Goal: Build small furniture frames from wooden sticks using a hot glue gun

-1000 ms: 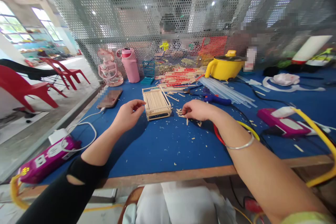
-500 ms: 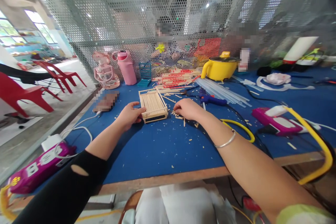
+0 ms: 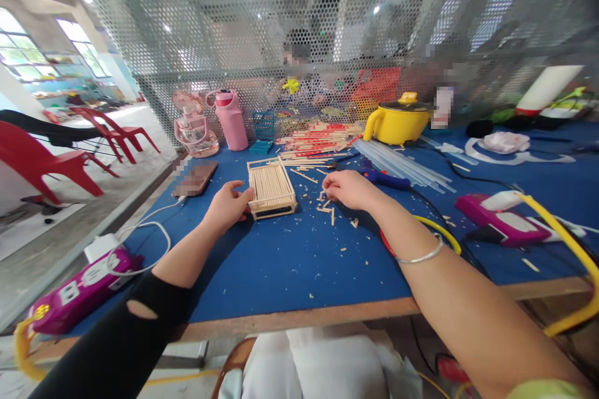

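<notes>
Left hand (image 3: pixel 227 207) at the little stick frame (image 3: pixel 271 187), right hand (image 3: pixel 350 189) in among the stick offcuts (image 3: pixel 332 216)!

And there's the frame, mid-picture on the blue table (image 3: pixel 281 274), left thumb touching its left edge, though whether that hand grips I can't tell; to the right, bent fingertips bunch together over the offcuts, any piece between them too small to make out, with the blue glue gun (image 3: pixel 390 181) just beyond.

Can slide over the blue table (image 3: pixel 290 274), lower middle of the frame. In the centre, would bump the little stick tray (image 3: pixel 272 183); upper right, the yellow pot (image 3: pixel 401 124); across the top, the holey wall (image 3: pixel 187 31).
</notes>
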Demonstrator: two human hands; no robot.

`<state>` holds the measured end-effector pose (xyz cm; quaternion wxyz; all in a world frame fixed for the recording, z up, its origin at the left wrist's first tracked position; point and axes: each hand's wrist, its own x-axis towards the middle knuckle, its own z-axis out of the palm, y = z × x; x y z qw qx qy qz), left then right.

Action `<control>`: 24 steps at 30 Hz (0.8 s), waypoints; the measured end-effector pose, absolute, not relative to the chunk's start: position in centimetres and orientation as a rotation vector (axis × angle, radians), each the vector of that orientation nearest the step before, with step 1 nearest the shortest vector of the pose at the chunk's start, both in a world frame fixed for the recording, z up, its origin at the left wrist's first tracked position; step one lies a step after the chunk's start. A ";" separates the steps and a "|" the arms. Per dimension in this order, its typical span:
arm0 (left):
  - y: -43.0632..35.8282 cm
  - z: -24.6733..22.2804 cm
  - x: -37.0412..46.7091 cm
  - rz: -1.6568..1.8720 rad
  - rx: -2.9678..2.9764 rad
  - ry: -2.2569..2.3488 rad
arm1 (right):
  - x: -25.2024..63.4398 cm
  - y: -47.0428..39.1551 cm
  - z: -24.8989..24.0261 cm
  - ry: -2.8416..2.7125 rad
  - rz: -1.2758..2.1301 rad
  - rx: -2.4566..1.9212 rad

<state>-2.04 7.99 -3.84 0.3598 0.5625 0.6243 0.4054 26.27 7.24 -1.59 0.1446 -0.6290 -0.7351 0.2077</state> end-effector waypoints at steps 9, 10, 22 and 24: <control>1.8 -0.4 0.5 1.784 1.738 1.438 | 26.7 6.8 -0.6 -1.919 1.087 -1.497; 0.9 -0.5 1.6 1.566 1.811 1.350 | 26.8 6.6 -0.3 -1.912 1.148 -1.455; 1.5 -3.4 6.7 0.702 2.068 1.125 | 25.0 4.4 0.3 -2.105 1.693 -1.122; 1.5 -3.6 6.4 0.666 2.096 1.128 | 25.0 4.5 0.2 -2.132 1.724 -1.127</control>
